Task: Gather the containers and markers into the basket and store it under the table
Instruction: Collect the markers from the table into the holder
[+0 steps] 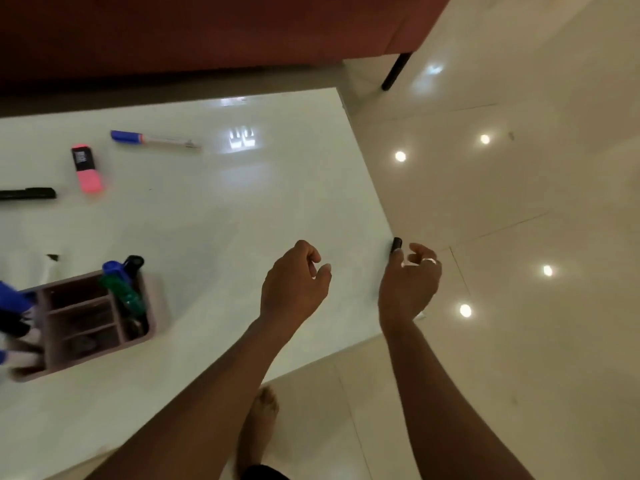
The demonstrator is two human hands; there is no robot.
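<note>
My right hand (410, 282) is at the white table's (242, 209) right edge, fingers curled round a marker whose black end (396, 244) sticks out above the fingers; the hand hides most of it. My left hand (294, 282) hovers over the table beside it, loosely curled and holding nothing. A pinkish divided container (152, 306) stands near the front left with a green marker (126, 292) and blue- and black-capped ones in it. Loose on the table's far left lie a pink highlighter (88, 171), a blue-capped white marker (152, 138) and a black marker (29, 193). No basket is in view.
More blue and black markers (12, 299) poke in at the left edge, blurred. A red-brown sofa (207, 29) with a black leg (396, 71) stands behind the table. Glossy tiled floor (519, 202) lies to the right; my bare foot (263, 410) is by the table's front edge.
</note>
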